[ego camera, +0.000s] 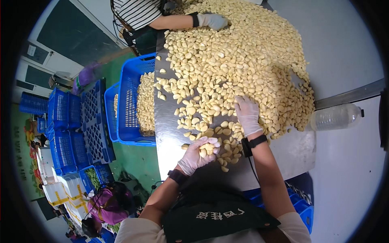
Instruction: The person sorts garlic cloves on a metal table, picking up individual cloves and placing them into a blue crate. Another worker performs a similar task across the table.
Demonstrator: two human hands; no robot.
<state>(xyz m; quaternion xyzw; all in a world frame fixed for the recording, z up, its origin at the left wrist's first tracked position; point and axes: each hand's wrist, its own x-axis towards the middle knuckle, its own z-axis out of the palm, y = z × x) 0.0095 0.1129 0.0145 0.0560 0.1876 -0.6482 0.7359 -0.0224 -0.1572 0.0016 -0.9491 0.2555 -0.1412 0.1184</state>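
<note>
A broad heap of peeled garlic cloves (231, 60) covers much of the steel table (170, 121) before me. My left hand (199, 153), in a thin whitish glove, is cupped palm up around several peeled cloves (207, 149) above the table's near part. My right hand (247, 115), gloved the same way, lies palm down at the near edge of the heap, its fingertips touching cloves. Whether a clove is under those fingers is hidden. Loose cloves (229, 152) lie on the steel between my two hands.
Left of the table stands a blue plastic crate (129, 141) holding cloves, with another blue crate (111, 130) beside it. A co-worker's gloved hand (214, 21) rests on the heap's far side. A large clear plastic bottle (335, 117) lies on its side at the right.
</note>
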